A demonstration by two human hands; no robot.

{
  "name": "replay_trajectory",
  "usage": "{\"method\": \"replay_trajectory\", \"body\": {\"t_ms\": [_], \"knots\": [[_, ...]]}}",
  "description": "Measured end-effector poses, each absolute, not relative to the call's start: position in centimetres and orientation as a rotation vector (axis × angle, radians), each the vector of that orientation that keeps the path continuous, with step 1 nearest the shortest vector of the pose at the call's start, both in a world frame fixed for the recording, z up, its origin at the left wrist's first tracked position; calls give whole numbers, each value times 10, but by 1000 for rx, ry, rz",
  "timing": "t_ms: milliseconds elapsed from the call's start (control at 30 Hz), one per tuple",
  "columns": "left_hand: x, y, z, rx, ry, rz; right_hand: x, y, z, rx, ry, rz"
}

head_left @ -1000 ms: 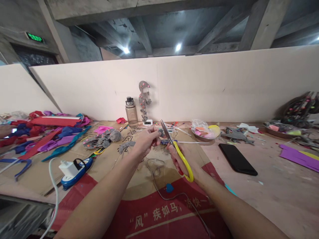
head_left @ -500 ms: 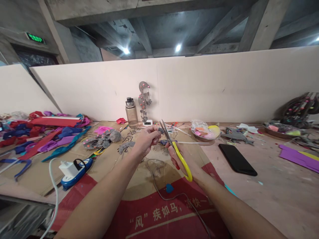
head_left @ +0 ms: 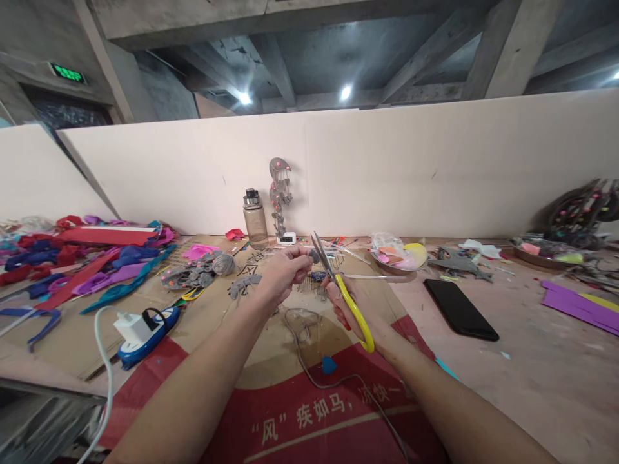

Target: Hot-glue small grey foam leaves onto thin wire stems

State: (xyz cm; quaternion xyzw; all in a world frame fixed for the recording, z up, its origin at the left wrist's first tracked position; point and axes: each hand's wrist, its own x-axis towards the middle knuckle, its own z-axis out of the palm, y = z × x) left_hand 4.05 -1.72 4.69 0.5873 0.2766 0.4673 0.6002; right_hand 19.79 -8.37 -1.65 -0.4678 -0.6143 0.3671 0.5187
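My right hand (head_left: 351, 309) grips yellow-handled scissors (head_left: 338, 287), blades slightly apart and pointing up and away. My left hand (head_left: 285, 270) is pinched on a small grey piece (head_left: 314, 256) held right at the blades. Both hands hover above a brown and red cardboard sheet (head_left: 290, 399). A thin grey cord loop (head_left: 302, 322) lies on the cardboard under my hands, beside a small blue scrap (head_left: 329, 365).
A black phone (head_left: 459, 309) lies to the right. A water bottle (head_left: 255, 219) and a grey decorated figure (head_left: 279, 193) stand by the white back board. Coloured strips (head_left: 87, 264) pile at the left, near a blue-white charger (head_left: 145, 328). Purple sheets (head_left: 578, 303) lie far right.
The scissors and both hands have shifted slightly; the blades stay at the grey piece. Nothing else on the table has moved.
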Motion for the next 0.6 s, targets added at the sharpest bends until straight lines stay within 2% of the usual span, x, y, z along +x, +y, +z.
{"method": "replay_trajectory", "body": {"t_ms": [600], "knots": [[39, -16, 43, 1540, 715, 1007, 202, -85, -16, -1147, -1605, 801]]}}
